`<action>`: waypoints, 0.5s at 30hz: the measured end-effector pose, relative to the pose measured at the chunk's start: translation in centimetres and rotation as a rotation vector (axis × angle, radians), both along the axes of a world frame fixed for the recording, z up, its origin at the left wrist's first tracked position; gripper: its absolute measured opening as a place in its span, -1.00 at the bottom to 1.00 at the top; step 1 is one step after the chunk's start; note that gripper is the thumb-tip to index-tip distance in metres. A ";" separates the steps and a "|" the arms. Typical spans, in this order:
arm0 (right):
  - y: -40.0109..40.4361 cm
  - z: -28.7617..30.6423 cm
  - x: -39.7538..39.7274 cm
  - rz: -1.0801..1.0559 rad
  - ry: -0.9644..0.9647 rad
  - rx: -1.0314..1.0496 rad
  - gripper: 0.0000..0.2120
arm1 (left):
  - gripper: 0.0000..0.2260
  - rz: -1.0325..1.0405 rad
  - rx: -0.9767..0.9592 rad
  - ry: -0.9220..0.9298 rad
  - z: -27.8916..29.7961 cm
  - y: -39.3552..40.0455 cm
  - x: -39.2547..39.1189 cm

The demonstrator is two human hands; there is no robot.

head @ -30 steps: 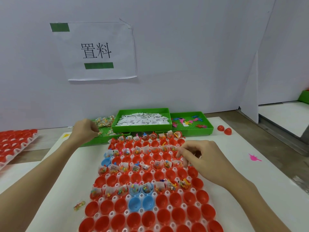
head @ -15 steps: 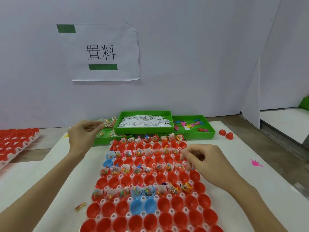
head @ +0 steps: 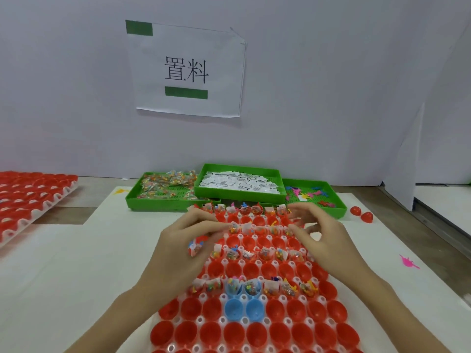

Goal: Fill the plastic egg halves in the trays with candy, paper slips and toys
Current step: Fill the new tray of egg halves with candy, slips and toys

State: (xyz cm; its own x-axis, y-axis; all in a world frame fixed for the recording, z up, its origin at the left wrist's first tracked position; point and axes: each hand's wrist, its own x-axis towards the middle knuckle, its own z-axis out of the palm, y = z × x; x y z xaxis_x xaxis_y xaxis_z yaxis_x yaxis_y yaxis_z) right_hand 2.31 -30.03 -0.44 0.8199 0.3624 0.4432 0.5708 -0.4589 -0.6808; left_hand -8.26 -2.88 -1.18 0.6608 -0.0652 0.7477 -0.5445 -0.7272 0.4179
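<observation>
A white tray (head: 200, 320) of red egg halves (head: 254, 335), with two empty blue halves (head: 233, 308), lies in front of me. Alternate rows hold candy, slips and toys; the rows between are empty. My left hand (head: 186, 245) is over the tray's left side, thumb and fingers pinched on a candy packet (head: 233, 228) at an egg in the second far row. My right hand (head: 323, 235) hovers over the tray's right side, fingers curled and apart, nothing seen in it. Behind stand green trays of candy (head: 158, 201), paper slips (head: 239, 193) and toys (head: 340, 212).
A second tray of red halves (head: 33, 197) sits at the far left. Two loose red halves (head: 362, 214) lie right of the toy tray. A pink toy (head: 407, 262) and a yellow toy (head: 119, 191) lie on the white sheet. A paper sign (head: 188, 70) hangs on the wall.
My left hand has come from the candy tray down and right over the egg tray, pinching a candy packet. My right hand has stayed over the tray's right side.
</observation>
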 end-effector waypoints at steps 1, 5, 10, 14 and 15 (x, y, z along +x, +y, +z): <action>0.7 0.4 0.5 0.002 -0.032 -0.017 -0.64 | -0.80 -0.008 0.184 -0.058 -0.2 0.3 -0.2; 3.4 2.1 4.3 -0.028 -0.144 -0.170 -0.63 | -0.42 -0.030 0.708 -0.223 -0.1 1.2 -0.7; 6.8 3.4 11.3 -0.021 -0.059 -0.446 -0.60 | -0.42 0.007 0.760 -0.184 0.2 1.7 -0.8; 8.3 2.9 15.1 -0.016 0.039 -0.759 -0.56 | -0.43 0.030 0.777 -0.168 0.5 2.0 -1.0; 8.6 3.0 15.7 -0.007 0.065 -0.808 -0.55 | -0.43 0.029 0.776 -0.165 0.5 2.0 -1.0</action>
State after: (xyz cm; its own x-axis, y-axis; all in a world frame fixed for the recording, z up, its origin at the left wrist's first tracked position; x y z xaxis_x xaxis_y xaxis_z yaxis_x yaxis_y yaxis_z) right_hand 17.97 -21.48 2.58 0.8387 0.5446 -0.0021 0.5365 -0.8268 -0.1689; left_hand -9.26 -0.89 -0.67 0.5545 -0.5928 0.5840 -0.5319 -0.7922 -0.2991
